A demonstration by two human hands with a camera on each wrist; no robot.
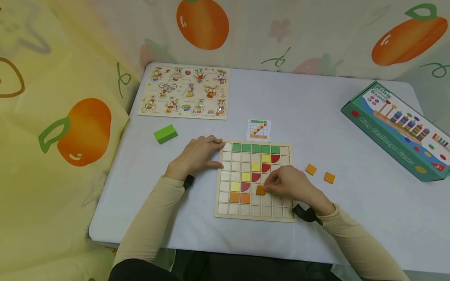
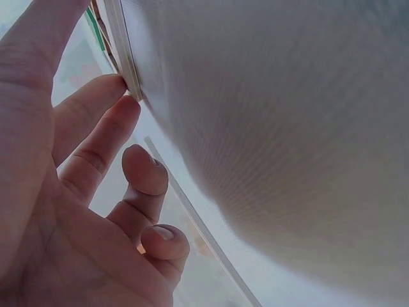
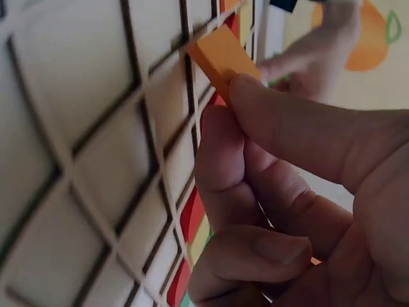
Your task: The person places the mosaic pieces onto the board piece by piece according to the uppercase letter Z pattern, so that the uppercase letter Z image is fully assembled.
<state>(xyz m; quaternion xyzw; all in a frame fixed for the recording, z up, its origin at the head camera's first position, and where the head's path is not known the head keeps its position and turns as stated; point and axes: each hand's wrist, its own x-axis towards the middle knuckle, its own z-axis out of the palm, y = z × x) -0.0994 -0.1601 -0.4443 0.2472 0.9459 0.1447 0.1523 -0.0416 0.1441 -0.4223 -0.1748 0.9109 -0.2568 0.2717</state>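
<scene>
A wooden grid board (image 1: 225, 210) lies in front of the person, with green, yellow and orange squares and red quarter-round tiles in some cells. Between thumb and fingertips, the right hand (image 1: 290, 183) pinches an orange square tile (image 1: 260, 190). In the right wrist view that tile (image 3: 223, 57) is tilted, with one corner close to the grid. The left hand (image 1: 197, 156) touches the board's left edge with thumb and fingertips; its other fingers are bent loosely in the left wrist view. Above the board sits a small pattern card (image 1: 258, 130) printed with a coloured Z-like figure.
Two loose orange tiles (image 1: 329, 177) lie right of the board. A green block (image 1: 165, 134) and a picture puzzle board (image 1: 184, 91) are at the left. The green Ring Challenge Game box (image 1: 397, 132) stands at the far right of the white-covered table (image 1: 299, 101).
</scene>
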